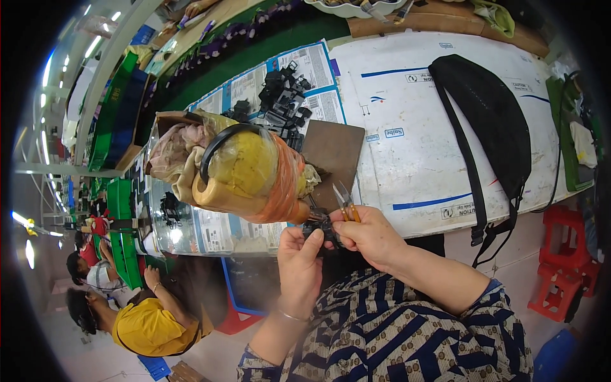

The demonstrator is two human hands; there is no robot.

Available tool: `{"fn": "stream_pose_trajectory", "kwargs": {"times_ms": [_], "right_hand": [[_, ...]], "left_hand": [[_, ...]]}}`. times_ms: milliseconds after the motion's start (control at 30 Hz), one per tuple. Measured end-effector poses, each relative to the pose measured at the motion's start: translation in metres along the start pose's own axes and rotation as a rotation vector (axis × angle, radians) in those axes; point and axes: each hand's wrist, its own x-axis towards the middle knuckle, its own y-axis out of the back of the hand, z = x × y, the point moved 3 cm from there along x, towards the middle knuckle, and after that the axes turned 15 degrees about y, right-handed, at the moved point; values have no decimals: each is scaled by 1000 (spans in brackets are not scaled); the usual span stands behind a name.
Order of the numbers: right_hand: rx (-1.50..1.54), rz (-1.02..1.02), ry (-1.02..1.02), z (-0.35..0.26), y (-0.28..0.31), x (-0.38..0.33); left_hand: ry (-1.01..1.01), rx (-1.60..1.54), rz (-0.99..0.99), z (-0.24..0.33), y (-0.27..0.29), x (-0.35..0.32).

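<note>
My left hand (298, 261) pinches a small black plastic part (320, 227) just in front of my chest. My right hand (366, 235) grips a pair of small orange-handled snips (344, 200), blades pointing up and away, right beside the same black part. Both hands meet at the near edge of the white work table (414, 140). A pile of similar black plastic parts (283, 99) lies further back on printed paper sheets.
A bulging clear plastic bag (245, 172) stuffed with cloth sits left of my hands. A brown board (334, 153) lies behind them, a black sling bag (490, 121) at right. Red stools (563, 261) stand lower right. Other workers sit at lower left, one in a yellow shirt (149, 328).
</note>
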Motion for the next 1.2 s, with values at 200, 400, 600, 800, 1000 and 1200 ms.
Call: {"fn": "stream_pose_trajectory", "kwargs": {"times_ms": [200, 400, 600, 800, 1000, 1200], "right_hand": [[-5, -11, 14, -2, -1, 3], [-13, -2, 29, 0, -1, 5], [-43, -2, 26, -2, -1, 4], [-48, -1, 31, -4, -1, 4], [-56, 3, 41, -6, -3, 2], [-62, 5, 36, -6, -3, 2]], "left_hand": [[-11, -13, -19, 0, 0, 3], [-40, -28, -21, -1, 1, 7], [-46, -49, -27, 0, 0, 7], [-51, -40, -36, 0, 1, 8], [-51, -49, -29, -1, 0, 8], [-47, -63, -33, -1, 1, 8]]}}
